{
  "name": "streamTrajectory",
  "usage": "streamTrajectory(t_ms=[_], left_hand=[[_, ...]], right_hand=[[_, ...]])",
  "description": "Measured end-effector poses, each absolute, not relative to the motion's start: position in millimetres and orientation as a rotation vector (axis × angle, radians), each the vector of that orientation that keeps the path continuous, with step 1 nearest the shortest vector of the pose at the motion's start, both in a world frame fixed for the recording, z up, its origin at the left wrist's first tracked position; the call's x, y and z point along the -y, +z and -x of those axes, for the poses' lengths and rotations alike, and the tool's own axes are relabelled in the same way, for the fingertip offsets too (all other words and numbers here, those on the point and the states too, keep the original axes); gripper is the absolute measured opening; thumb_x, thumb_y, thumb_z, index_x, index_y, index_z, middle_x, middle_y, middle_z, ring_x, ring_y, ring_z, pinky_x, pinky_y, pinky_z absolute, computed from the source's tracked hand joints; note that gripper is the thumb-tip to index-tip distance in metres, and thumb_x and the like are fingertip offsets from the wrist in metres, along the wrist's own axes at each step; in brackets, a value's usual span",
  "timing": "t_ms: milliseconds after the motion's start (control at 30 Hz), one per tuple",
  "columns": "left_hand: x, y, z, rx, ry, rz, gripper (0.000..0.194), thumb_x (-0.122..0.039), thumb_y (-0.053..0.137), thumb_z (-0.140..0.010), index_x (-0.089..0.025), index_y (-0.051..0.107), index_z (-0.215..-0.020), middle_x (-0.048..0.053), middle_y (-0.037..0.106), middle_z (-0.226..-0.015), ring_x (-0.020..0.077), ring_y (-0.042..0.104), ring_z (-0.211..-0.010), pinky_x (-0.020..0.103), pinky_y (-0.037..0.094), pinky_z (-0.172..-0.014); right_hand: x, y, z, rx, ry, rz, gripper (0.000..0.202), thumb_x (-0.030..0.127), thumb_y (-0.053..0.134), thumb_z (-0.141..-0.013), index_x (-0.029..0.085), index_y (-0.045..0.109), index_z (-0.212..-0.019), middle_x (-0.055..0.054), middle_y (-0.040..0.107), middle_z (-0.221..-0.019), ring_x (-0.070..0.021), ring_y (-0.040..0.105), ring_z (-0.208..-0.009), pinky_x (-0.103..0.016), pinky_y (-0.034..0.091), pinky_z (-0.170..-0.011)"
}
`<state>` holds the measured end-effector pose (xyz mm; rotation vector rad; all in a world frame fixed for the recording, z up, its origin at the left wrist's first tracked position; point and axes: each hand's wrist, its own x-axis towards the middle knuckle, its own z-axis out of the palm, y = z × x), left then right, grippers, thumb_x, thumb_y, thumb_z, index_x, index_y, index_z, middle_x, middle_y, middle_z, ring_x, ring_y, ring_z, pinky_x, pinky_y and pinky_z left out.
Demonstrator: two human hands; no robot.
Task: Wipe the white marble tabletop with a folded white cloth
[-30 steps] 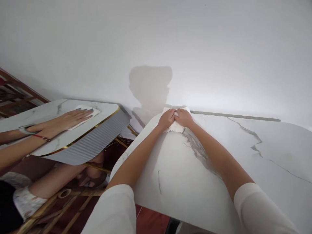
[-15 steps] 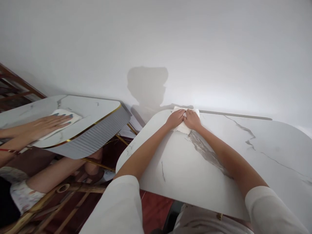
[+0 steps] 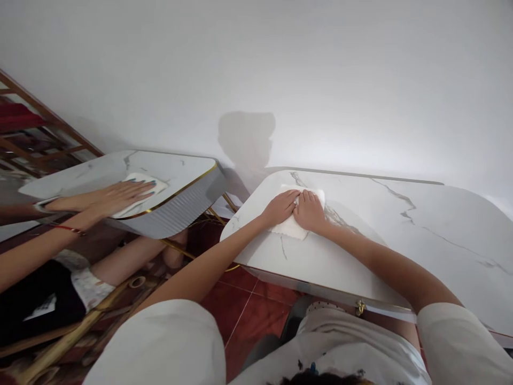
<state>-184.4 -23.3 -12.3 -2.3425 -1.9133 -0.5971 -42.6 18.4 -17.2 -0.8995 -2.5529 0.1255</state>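
Note:
Side by side, my left hand (image 3: 281,207) and my right hand (image 3: 310,212) press down on a white cloth (image 3: 294,229) with a ragged lower edge. The thumbs meet near its middle. Both hands lie over the cloth with fingers stretched forward, not wrapped round it. Beneath it is a white marble-patterned tabletop (image 3: 401,240) with grey veins and rounded corners. The cloth rests on the left part of that top, a little in from the far edge. What lies under my palms is hidden.
To the left, a co-worker's hands (image 3: 124,195) rest stacked on another white cloth (image 3: 161,185) atop a similar table (image 3: 188,166) with a gold-trimmed ribbed side. A white wall (image 3: 340,80) rises behind both tables. Bamboo furniture (image 3: 80,331) stands at lower left, over red floor tiles (image 3: 244,305).
My hands and the cloth have come back from the tabletop's far edge, nearer to me. The camera view has shifted. The co-worker's hands still lie on their cloth.

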Motion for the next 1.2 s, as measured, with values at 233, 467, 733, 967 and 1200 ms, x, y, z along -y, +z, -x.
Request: streamTrajectory(t_ms=[233,467,733,967,1200], left_hand=[[106.0,-19.6,176.1,2.028,-0.574,2.175,0.046,-0.023,0.029,-0.087,-0.014,0.044,-0.13,0.012,0.049,-0.133,0.0219,0.044,-0.125,0.042,0.034,-0.108],[144.0,-22.5,139.1,2.122,-0.586,2.015,0.045,-0.022,0.029,-0.086,-0.017,0.044,-0.129,0.012,0.051,-0.131,0.023,0.046,-0.122,0.044,0.037,-0.105],[107.5,-15.0,92.0,2.119,-0.639,2.052,0.045,-0.016,0.037,-0.079,-0.016,0.046,-0.123,0.013,0.053,-0.124,0.0251,0.048,-0.117,0.044,0.039,-0.101],[24.5,-8.6,103.6,2.118,-0.761,2.063,0.038,-0.014,0.039,-0.078,-0.017,0.05,-0.115,0.011,0.057,-0.117,0.024,0.052,-0.11,0.041,0.041,-0.097],[-55.0,-12.9,150.1,2.112,-0.901,1.998,0.03,-0.015,0.04,-0.078,-0.019,0.054,-0.105,0.007,0.06,-0.109,0.0225,0.054,-0.105,0.037,0.043,-0.096]], right_hand=[[47.6,-16.0,35.6,2.612,0.195,0.728,0.054,0.024,0.033,-0.089,-0.008,0.039,-0.133,-0.026,0.04,-0.139,-0.0339,0.034,-0.13,-0.046,0.023,-0.109],[69.5,-16.1,7.1,2.679,0.272,0.584,0.057,0.025,0.035,-0.088,-0.006,0.038,-0.135,-0.024,0.037,-0.142,-0.0308,0.032,-0.133,-0.043,0.022,-0.111],[37.0,-17.9,-36.1,2.702,0.251,0.634,0.055,0.024,0.035,-0.087,-0.001,0.04,-0.136,-0.02,0.037,-0.144,-0.0281,0.032,-0.134,-0.043,0.022,-0.112],[-48.6,-19.9,-21.9,2.677,0.189,0.677,0.052,0.02,0.036,-0.087,0.002,0.041,-0.135,-0.017,0.041,-0.142,-0.0254,0.034,-0.132,-0.039,0.023,-0.111],[-129.3,-16.0,27.0,2.706,0.178,0.686,0.049,0.02,0.036,-0.088,0.004,0.044,-0.134,-0.015,0.042,-0.142,-0.0233,0.035,-0.132,-0.037,0.023,-0.11]])
